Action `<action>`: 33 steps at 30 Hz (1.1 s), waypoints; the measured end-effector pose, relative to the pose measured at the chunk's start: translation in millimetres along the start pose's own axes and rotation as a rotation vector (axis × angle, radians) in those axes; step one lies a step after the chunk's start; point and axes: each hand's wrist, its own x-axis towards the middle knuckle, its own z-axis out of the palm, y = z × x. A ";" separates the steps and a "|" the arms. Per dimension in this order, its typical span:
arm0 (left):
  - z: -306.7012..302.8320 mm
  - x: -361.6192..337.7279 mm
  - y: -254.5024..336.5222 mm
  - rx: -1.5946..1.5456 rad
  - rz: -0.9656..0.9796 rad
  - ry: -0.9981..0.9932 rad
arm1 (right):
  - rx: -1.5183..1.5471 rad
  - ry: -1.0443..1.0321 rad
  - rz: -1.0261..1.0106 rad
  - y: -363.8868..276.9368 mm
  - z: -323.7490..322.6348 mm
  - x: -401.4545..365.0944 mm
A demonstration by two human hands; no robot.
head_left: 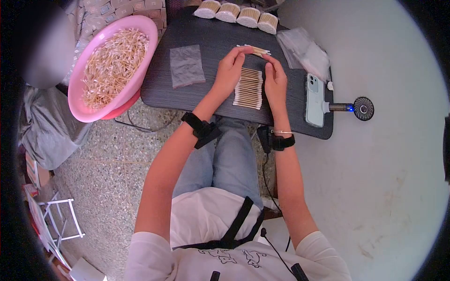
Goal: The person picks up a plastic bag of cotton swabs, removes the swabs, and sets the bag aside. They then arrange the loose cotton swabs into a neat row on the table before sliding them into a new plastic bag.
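Observation:
My left hand (229,70) and my right hand (276,79) reach over the dark table. Their fingertips are at the two ends of a small group of cotton swabs (258,51), which lies crosswise between them. Just below, between my hands, a row of cotton swabs (248,89) lies side by side on the table. A flat clear plastic bag (187,66) is left of my left hand. Whether my fingers press on the swab tips is too small to tell for certain, but the fingers of each hand are curved around the group's ends.
A pink basin (74,98) full of loose swabs stands at the left. Several packed swab bundles (228,12) line the table's (159,96) far edge. Plastic bags (307,52), a phone (315,105) and a small fan (363,108) are at the right, near a wall.

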 end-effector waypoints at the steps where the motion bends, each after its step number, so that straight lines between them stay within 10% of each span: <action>1: -5.5 -0.2 -1.0 0.172 0.033 -0.025 | -0.146 0.020 -0.048 2.2 -4.5 -0.1; 8: -9.1 8.6 -9.1 1.149 0.510 -0.064 | -0.486 -0.111 -0.328 18.1 -2.3 11.1; 14: -9.2 6.6 -20.7 1.330 0.460 -0.151 | -0.645 -0.151 -0.303 17.3 -0.2 7.0; 33: -9.8 8.2 -17.6 1.039 0.437 -0.083 | -0.549 -0.082 -0.272 20.5 -1.2 6.3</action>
